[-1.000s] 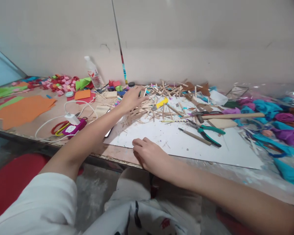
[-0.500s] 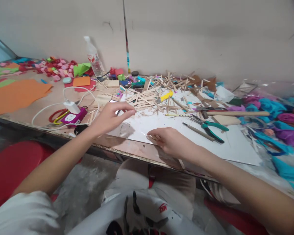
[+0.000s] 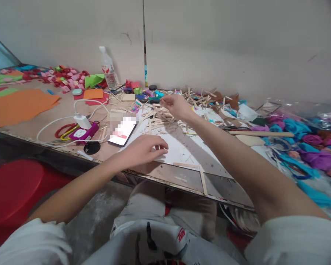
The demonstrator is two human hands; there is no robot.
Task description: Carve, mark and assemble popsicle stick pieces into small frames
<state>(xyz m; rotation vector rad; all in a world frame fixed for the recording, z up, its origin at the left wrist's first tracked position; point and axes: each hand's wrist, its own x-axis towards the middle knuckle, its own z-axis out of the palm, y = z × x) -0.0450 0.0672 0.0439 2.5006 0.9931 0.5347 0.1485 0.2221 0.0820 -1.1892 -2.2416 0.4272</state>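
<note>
Over the front edge of the white board (image 3: 179, 152), my left hand (image 3: 147, 149) is open, fingers curved and thumb apart, holding nothing. My right hand (image 3: 178, 106) reaches over the pile of wooden craft sticks (image 3: 157, 119); its fingers are loosely bent and apart, with nothing visible in them. Two craft sticks lie near the table's front edge: one flat along the board's edge (image 3: 186, 165), the other (image 3: 203, 180) pointing toward me, their ends close together. A phone (image 3: 123, 130) with a lit screen rests left of the board, behind my left hand.
On the left are a purple power adapter (image 3: 85, 132) with a white cable, orange felt sheets (image 3: 22, 106) and folded pink pieces (image 3: 68, 77). A plastic bottle (image 3: 109, 70) stands against the wall. A wooden-handled tool (image 3: 264, 133) and coloured fabric (image 3: 317, 154) lie right.
My right hand has moved from the board's front edge up and back to the stick pile, uncovering two sticks. My left hand has come down and nearer, exposing the phone.
</note>
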